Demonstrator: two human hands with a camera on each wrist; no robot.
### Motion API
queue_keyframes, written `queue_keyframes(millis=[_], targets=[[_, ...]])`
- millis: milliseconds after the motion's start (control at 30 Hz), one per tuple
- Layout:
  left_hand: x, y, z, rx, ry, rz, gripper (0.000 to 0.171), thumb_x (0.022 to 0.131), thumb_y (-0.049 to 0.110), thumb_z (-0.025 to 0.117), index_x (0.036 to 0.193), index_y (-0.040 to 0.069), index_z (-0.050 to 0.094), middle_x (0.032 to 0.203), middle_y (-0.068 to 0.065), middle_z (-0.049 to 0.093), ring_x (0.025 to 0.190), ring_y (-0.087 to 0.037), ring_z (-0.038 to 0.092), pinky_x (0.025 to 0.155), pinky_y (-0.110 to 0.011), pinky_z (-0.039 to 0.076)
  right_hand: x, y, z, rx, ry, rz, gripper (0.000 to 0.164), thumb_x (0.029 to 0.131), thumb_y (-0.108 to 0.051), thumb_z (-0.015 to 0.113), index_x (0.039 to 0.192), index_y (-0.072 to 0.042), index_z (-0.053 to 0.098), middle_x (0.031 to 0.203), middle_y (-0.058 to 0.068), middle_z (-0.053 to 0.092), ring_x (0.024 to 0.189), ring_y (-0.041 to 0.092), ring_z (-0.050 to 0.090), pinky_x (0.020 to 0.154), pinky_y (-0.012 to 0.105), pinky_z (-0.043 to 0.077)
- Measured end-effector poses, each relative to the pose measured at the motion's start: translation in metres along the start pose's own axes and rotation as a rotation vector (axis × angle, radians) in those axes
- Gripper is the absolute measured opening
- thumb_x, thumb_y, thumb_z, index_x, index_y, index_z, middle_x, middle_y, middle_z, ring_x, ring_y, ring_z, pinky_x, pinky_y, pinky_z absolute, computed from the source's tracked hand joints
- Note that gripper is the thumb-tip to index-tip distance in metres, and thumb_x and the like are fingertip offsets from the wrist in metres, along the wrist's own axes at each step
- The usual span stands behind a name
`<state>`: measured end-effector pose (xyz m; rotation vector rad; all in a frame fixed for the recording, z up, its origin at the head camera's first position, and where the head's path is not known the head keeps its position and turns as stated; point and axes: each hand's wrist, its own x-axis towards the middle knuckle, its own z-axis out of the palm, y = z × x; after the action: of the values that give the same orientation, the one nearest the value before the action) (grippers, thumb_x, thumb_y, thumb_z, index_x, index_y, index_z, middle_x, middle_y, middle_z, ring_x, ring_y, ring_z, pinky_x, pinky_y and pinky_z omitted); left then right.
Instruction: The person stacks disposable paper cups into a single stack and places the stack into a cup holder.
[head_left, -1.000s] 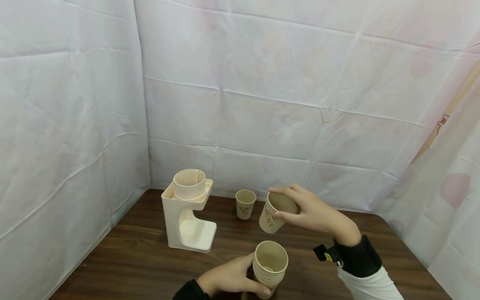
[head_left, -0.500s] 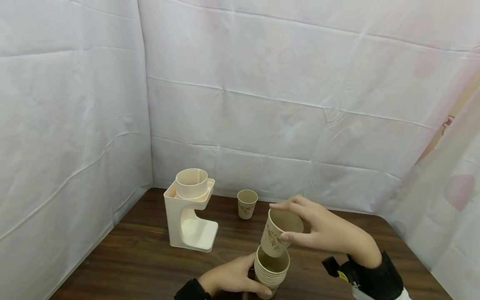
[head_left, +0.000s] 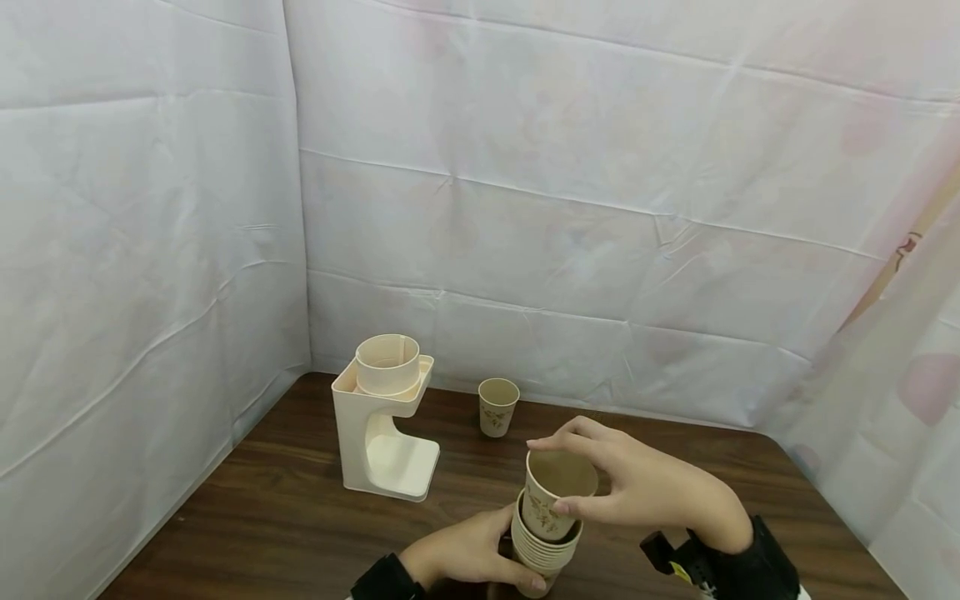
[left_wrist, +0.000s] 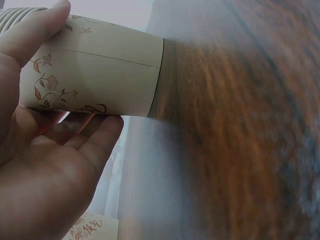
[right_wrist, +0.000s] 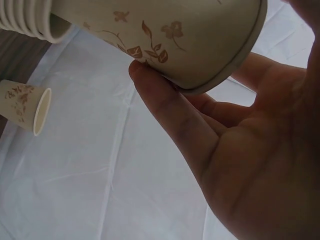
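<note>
My left hand (head_left: pixel 472 550) grips a stack of nested paper cups (head_left: pixel 542 560) near the table's front edge, thumb and fingers round the lowest one. In the left wrist view the bottom cup (left_wrist: pixel 95 65) shows a brown floral print. Between thumb and fingers my right hand (head_left: pixel 637 483) holds a single paper cup (head_left: pixel 546 504) by its rim area, its lower end inside the mouth of the stack. The right wrist view has this held cup (right_wrist: pixel 165 40) close up, with the stack's layered rims (right_wrist: pixel 30 20) at upper left.
Another printed paper cup (head_left: pixel 497 408) stands upright at the back of the dark wood table (head_left: pixel 270 517). Left of it is a cream C-shaped stand (head_left: pixel 352 442) with a round open cylinder (head_left: pixel 387 367) on top. White curtains (head_left: pixel 525 208) hang behind and at both sides.
My right hand has brought its cup down and nearer, from beyond the stack into the stack's mouth. The left hand has kept its hold on the stack.
</note>
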<state>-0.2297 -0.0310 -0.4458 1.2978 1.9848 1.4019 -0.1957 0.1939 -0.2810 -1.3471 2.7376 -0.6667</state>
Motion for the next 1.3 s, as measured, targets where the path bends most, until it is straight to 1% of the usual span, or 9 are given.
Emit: queue_keyframes(millis=[133,267,433,567,800,867,1000,1100,1300], targets=[[0.000,-0.001,0.000,0.003,-0.004,-0.006,0.060,0.084,0.032,0.069,0.133,0.029,0.036,0.125,0.012,0.054,0.113,-0.006,0.048,0.098,-0.031,0.041,-0.001,0.002,0.007,0.027,-0.011,-0.011,0.052,0.088,-0.046,0.060,0.135,-0.036,0.042,0.120,-0.008,0.046,0.062,0.001,0.052,0.058,0.021,0.050],[0.000,-0.002,0.000,-0.006,-0.005,-0.018,0.060,0.084,0.032,0.069,0.133,0.028,0.036,0.125,0.012,0.054,0.113,-0.006,0.048,0.098,-0.031,0.040,0.000,0.003,0.015,0.053,-0.008,-0.032,0.052,0.088,-0.043,0.062,0.135,-0.034,0.043,0.120,-0.006,0.046,0.067,0.004,0.054,0.058,0.021,0.051],[0.000,-0.001,0.000,0.007,0.002,-0.030,0.059,0.083,0.034,0.069,0.132,0.028,0.036,0.124,0.012,0.054,0.112,-0.005,0.048,0.098,-0.031,0.041,-0.001,0.006,0.021,0.078,-0.015,-0.030,0.053,0.087,-0.041,0.063,0.135,-0.034,0.043,0.122,-0.005,0.045,0.086,0.012,0.055,0.061,0.023,0.053],[-0.001,0.001,0.001,0.012,0.009,-0.025,0.059,0.084,0.033,0.069,0.133,0.027,0.036,0.123,0.012,0.054,0.113,-0.006,0.048,0.098,-0.031,0.040,-0.003,0.009,0.027,0.080,-0.022,-0.020,0.054,0.087,-0.042,0.063,0.136,-0.034,0.042,0.124,-0.005,0.044,0.094,0.014,0.053,0.062,0.023,0.053],[-0.002,0.003,0.001,0.017,0.015,-0.013,0.060,0.084,0.032,0.069,0.133,0.023,0.037,0.122,0.011,0.055,0.111,-0.006,0.049,0.097,-0.030,0.042,-0.004,0.015,0.036,0.077,-0.033,-0.042,0.055,0.087,-0.041,0.064,0.136,-0.033,0.041,0.127,-0.004,0.044,0.082,0.010,0.056,0.061,0.021,0.052],[-0.002,0.002,0.000,0.007,0.008,-0.013,0.060,0.084,0.031,0.069,0.134,0.023,0.036,0.124,0.011,0.055,0.111,-0.006,0.049,0.097,-0.030,0.042,-0.004,0.017,0.038,0.072,-0.037,-0.046,0.055,0.087,-0.042,0.064,0.136,-0.032,0.040,0.126,-0.005,0.045,0.084,0.010,0.055,0.063,0.022,0.052],[-0.003,0.001,-0.001,0.006,0.006,-0.013,0.064,0.084,0.032,0.069,0.136,0.025,0.033,0.127,0.010,0.053,0.112,-0.006,0.049,0.098,-0.031,0.041,-0.004,0.019,0.042,0.089,-0.055,-0.040,0.057,0.086,-0.042,0.064,0.136,-0.031,0.039,0.127,-0.004,0.046,0.080,0.009,0.056,0.063,0.022,0.052],[-0.004,0.001,-0.002,0.035,0.022,-0.017,0.065,0.084,0.034,0.069,0.137,0.026,0.033,0.127,0.010,0.053,0.112,-0.006,0.049,0.098,-0.032,0.041,-0.004,0.021,0.046,0.108,-0.061,-0.039,0.058,0.086,-0.041,0.064,0.137,-0.029,0.039,0.127,-0.004,0.046,0.076,0.009,0.057,0.062,0.021,0.052],[-0.005,0.000,-0.005,0.078,0.046,-0.055,0.067,0.082,0.039,0.070,0.137,0.030,0.033,0.127,0.011,0.054,0.113,-0.006,0.048,0.098,-0.034,0.041,-0.002,0.025,0.050,0.088,-0.045,-0.053,0.060,0.085,-0.042,0.065,0.137,-0.029,0.038,0.128,-0.003,0.046,0.083,0.009,0.055,0.063,0.022,0.052]])
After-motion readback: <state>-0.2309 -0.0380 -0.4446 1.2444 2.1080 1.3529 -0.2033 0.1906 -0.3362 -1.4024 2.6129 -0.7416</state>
